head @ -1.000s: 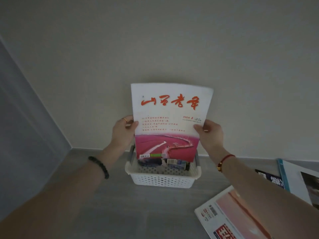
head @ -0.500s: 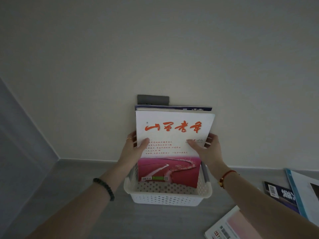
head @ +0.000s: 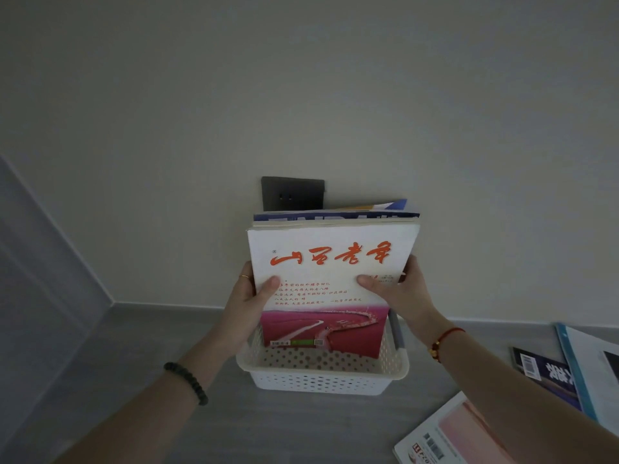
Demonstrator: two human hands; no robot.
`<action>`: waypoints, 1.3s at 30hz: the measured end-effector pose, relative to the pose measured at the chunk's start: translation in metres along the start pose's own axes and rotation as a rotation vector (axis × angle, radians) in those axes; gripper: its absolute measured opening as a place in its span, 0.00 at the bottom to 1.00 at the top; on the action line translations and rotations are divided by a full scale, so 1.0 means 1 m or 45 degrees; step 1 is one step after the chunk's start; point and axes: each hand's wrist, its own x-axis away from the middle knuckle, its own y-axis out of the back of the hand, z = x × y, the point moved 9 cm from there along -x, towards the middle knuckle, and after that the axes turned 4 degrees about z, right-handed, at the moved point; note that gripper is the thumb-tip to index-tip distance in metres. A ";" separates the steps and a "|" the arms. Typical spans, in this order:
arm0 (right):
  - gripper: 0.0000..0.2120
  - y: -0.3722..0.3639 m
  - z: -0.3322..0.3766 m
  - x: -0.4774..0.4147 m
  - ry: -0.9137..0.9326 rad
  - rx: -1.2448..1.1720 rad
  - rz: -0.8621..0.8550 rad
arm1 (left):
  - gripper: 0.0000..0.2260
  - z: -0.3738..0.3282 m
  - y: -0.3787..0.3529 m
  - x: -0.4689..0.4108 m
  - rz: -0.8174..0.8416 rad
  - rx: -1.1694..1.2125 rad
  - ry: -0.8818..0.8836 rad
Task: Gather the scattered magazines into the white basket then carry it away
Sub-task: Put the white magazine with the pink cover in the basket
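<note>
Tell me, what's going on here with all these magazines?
A person is tidying magazines into a white basket that sits on the floor against the wall. The left hand and the right hand grip a red-titled magazine by its sides. It stands upright with its lower edge inside the basket, in front of other magazines already there. A pink-covered magazine and a dark magazine lie on the floor to the right.

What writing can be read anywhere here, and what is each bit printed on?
"山西老年": red brush title on the white-and-pink magazine, lower end in the white basket.
"®": tiny mark above that title.
Small red lines below it: too small to read.
Pale letters on the blue magazine behind: cut off.
White characters on the dark magazine at right: blurred.
Print on the pink magazine, bottom right: blurred.
</note>
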 end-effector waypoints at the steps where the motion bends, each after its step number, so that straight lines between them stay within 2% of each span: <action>1: 0.39 0.000 0.001 0.001 0.013 0.032 0.031 | 0.20 0.000 0.000 0.003 0.031 0.003 -0.010; 4: 0.41 0.000 0.003 0.006 0.068 0.052 0.142 | 0.18 0.001 0.005 0.012 0.049 -0.022 -0.044; 7: 0.25 -0.003 0.002 0.011 0.087 0.138 0.258 | 0.17 0.004 0.012 0.019 0.017 -0.059 -0.059; 9: 0.18 -0.003 0.005 0.014 0.100 0.127 0.240 | 0.18 0.003 0.012 0.018 -0.022 -0.060 -0.071; 13: 0.14 -0.005 0.023 0.011 0.153 0.012 0.120 | 0.20 -0.016 0.006 0.003 -0.054 -0.011 -0.112; 18: 0.15 0.000 0.034 -0.004 0.167 0.019 0.050 | 0.19 -0.020 0.003 -0.018 -0.074 -0.014 -0.094; 23: 0.23 -0.005 0.024 -0.009 0.115 0.018 0.011 | 0.11 -0.006 0.003 -0.021 -0.167 -0.062 -0.026; 25: 0.25 -0.005 0.025 -0.011 0.112 0.029 -0.039 | 0.14 -0.011 0.006 -0.023 -0.220 -0.080 -0.022; 28: 0.23 -0.006 0.026 -0.012 0.104 0.051 -0.099 | 0.18 -0.019 0.007 -0.026 -0.284 -0.135 -0.018; 33: 0.26 -0.004 0.032 -0.006 0.101 0.270 -0.211 | 0.17 -0.017 0.007 -0.022 -0.318 -0.309 0.096; 36: 0.31 0.001 0.029 0.001 0.059 0.418 -0.151 | 0.18 -0.012 0.003 -0.015 -0.297 -0.375 0.172; 39: 0.32 0.022 0.029 0.014 0.027 0.463 -0.118 | 0.21 -0.014 0.013 0.001 -0.463 -0.341 0.177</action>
